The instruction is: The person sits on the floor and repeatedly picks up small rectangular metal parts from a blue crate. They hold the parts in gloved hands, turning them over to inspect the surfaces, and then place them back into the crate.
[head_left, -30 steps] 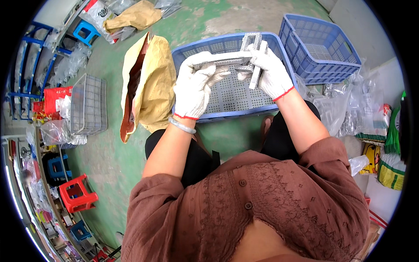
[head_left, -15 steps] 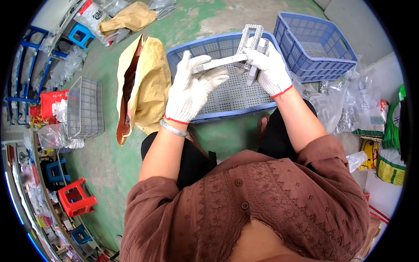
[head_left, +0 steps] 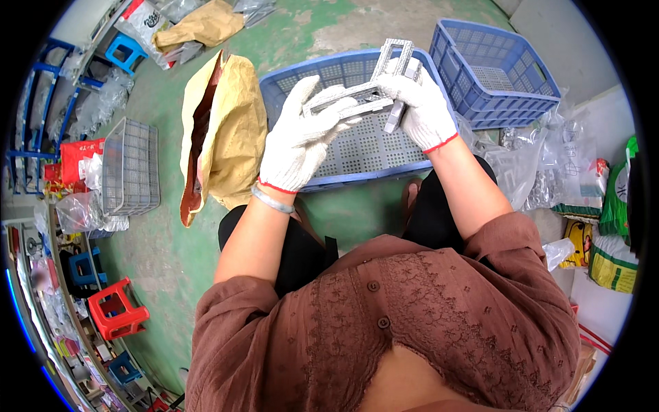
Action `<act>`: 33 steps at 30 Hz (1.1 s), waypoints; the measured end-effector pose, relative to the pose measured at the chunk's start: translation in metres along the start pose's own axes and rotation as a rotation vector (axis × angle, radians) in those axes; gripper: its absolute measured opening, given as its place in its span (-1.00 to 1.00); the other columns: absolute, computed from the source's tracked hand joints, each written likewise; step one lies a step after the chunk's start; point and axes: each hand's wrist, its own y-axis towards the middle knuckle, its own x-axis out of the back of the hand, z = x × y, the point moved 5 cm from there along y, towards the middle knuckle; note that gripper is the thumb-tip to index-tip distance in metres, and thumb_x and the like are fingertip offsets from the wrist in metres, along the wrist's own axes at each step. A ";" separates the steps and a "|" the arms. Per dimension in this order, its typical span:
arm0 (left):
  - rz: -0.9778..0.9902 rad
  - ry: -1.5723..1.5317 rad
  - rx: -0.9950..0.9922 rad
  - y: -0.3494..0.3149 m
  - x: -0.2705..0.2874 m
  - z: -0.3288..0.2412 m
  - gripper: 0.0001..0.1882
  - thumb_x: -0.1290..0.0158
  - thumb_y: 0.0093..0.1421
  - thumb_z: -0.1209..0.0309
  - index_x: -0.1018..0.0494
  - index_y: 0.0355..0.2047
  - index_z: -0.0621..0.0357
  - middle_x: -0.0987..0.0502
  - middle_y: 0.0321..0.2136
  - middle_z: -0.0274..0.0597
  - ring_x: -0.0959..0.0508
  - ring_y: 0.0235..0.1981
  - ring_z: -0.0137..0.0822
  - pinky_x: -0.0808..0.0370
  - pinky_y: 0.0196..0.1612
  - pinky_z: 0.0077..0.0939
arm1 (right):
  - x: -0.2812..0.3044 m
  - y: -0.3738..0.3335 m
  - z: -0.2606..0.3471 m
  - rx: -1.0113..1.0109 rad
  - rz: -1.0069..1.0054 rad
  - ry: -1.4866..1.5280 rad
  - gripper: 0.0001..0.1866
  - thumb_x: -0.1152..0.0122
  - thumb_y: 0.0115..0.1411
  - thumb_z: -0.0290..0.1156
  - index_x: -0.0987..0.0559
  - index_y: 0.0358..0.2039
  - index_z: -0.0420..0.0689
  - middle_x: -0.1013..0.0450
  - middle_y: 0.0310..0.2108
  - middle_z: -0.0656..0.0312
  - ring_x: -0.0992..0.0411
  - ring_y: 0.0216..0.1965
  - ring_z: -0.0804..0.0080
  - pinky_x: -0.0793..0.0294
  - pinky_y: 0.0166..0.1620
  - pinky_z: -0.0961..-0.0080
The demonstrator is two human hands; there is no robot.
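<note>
Both my hands wear white knit gloves with red cuffs and are raised over a blue perforated plastic crate (head_left: 371, 175). My left hand (head_left: 295, 147) is closed around the left end of a silvery-grey rectangular metal frame (head_left: 374, 106), thumb on the far side and fingers along the near side. Its right end meets my right hand (head_left: 424, 110). That hand is closed on another grey open frame (head_left: 396, 44), which sticks up past the fingers; a grey end also shows below them. The right fingers partly hide how the pieces overlap.
An open tan paper sack (head_left: 237, 130) stands left of the crate. Another blue crate (head_left: 491, 75) is at the far right, with clear plastic bags (head_left: 515, 172) nearer. Leftward are a grey crate (head_left: 130, 168), a red stool (head_left: 118, 309) and a blue stool (head_left: 125, 53).
The frame at my left hand has turned so its open middle shows, where before it looked like a narrow bar. My left fingers have closed on it. My right hand has barely moved.
</note>
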 end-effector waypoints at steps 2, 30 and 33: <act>0.011 0.059 -0.025 -0.002 -0.001 -0.001 -0.10 -0.09 0.11 0.73 0.11 0.40 0.14 -0.27 0.17 0.23 -0.44 0.14 0.12 -0.49 0.16 -0.03 | 0.000 0.000 0.001 -0.032 0.013 0.019 -0.77 -0.25 0.16 -0.58 -0.52 -0.15 -0.16 -0.52 -0.28 0.24 -0.53 -0.26 0.42 -0.58 -0.18 0.40; -0.392 0.256 -0.722 -0.010 0.072 -0.125 -0.46 0.10 0.25 0.65 -0.13 0.24 0.21 -0.38 0.13 0.05 -0.47 0.08 0.05 -0.52 0.09 -0.17 | -0.015 -0.001 0.002 -0.078 0.067 -0.057 -0.87 -0.27 0.11 -0.53 -0.52 -0.32 -0.22 -0.51 -0.43 0.17 -0.52 -0.44 0.38 -0.60 -0.36 0.41; -0.548 -0.016 -0.858 -0.019 0.133 -0.156 -0.37 0.11 0.17 0.82 -0.15 0.24 0.15 -0.30 0.20 0.09 -0.39 0.14 0.08 -0.43 0.19 0.07 | -0.019 -0.001 0.001 -0.093 0.102 -0.047 -0.86 -0.29 0.11 -0.52 -0.52 -0.32 -0.22 -0.52 -0.42 0.15 -0.53 -0.42 0.38 -0.62 -0.33 0.38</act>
